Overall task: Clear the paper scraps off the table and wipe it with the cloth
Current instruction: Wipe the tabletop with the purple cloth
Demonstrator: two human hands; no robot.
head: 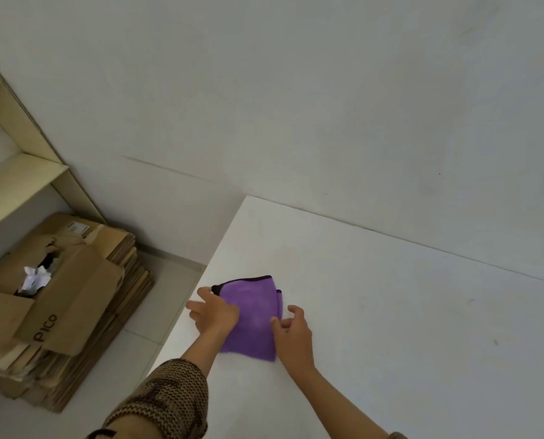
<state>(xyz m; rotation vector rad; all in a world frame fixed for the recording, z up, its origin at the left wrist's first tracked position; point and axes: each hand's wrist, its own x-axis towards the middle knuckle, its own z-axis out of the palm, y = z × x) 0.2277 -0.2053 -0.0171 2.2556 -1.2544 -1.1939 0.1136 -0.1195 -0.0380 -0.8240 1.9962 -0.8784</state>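
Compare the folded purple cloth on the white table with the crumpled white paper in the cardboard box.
The folded purple cloth lies flat on the white table between both hands; the crumpled white paper sits balled up in the open cardboard box on the floor. The cloth is purple with a dark hem, the paper white. The cloth looks larger. Neither is gripped.

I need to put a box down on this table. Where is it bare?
Bare: the table from the purple cloth rightward and back to the wall. Crowded: the near-left corner, where the left hand and right hand flank the cloth.
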